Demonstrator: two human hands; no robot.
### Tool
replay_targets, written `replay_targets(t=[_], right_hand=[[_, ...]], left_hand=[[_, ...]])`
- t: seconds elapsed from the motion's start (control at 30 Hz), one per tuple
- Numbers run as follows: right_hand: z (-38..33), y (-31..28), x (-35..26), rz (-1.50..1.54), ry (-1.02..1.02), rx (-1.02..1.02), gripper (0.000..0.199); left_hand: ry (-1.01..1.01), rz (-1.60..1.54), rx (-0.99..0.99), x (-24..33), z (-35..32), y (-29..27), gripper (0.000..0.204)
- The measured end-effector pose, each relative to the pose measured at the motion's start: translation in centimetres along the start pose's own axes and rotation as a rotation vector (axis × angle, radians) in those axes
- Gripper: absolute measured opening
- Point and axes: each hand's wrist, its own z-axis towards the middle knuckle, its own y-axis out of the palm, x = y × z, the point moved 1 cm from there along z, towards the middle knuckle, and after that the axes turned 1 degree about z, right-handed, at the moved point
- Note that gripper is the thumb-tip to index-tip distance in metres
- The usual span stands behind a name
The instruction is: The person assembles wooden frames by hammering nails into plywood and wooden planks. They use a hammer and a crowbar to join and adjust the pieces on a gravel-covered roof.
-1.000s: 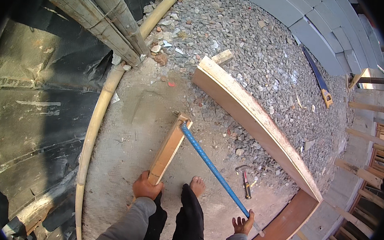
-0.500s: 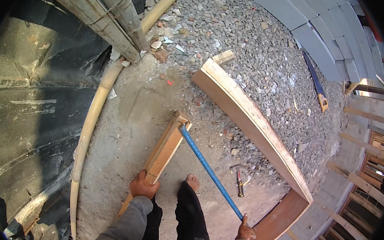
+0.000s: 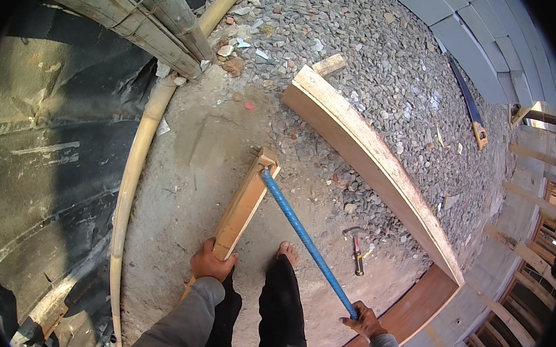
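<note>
My left hand [image 3: 213, 260] is closed around a long wooden beam [image 3: 240, 213], which slants up and away from my left leg. A blue pry bar [image 3: 305, 239] runs from the far end of that beam down to the right. My right hand [image 3: 364, 321] grips the near end of the bar. At the beam's tip the bar's far end meets the wood; whether it is hooked on a nail there is too small to tell. A claw hammer [image 3: 357, 254] with a red and black handle lies on the ground right of my foot.
A long plywood-faced panel [image 3: 371, 168] stands on edge to the right, joined to another board [image 3: 383, 328]. Beyond it are gravel [image 3: 368, 49], a handsaw [image 3: 469, 107] and stacked grey blocks [image 3: 480, 52]. A bamboo pole [image 3: 133, 181] and dark sheeting [image 3: 51, 120] line the left.
My right forearm has swung to the right, and the right hand has turned on the pry bar's end. The left hand keeps its hold on the beam. The whole view has shifted slightly.
</note>
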Motion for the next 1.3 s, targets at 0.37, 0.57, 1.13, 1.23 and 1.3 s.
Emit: replay_targets(t=[0.37, 0.57, 1.13, 1.23, 1.3], right_hand=[[5.3, 8.4, -9.1, 0.236, -0.314, 0.212, 0.035], [7.9, 10.4, -6.7, 0.178, -0.373, 0.344, 0.027], [5.5, 11.7, -7.4, 0.167, -0.499, 0.228, 0.030], [-4.0, 8.3, -6.4, 0.145, -0.406, 0.121, 0.032], [-9.4, 6.0, -6.4, 0.010, -0.369, 0.127, 0.031]], left_hand=[[-0.021, -0.031, -0.047, 0.4, -0.5, 0.5, 0.061], [-0.021, -0.017, -0.043, 0.4, -0.7, 0.6, 0.063], [0.073, -0.217, 0.109, 3.4, 0.1, -3.0, 0.057], [0.264, -0.449, 0.236, 6.6, 0.1, -6.3, 0.054], [0.414, -0.475, 0.185, 8.0, 0.2, -9.1, 0.049]])
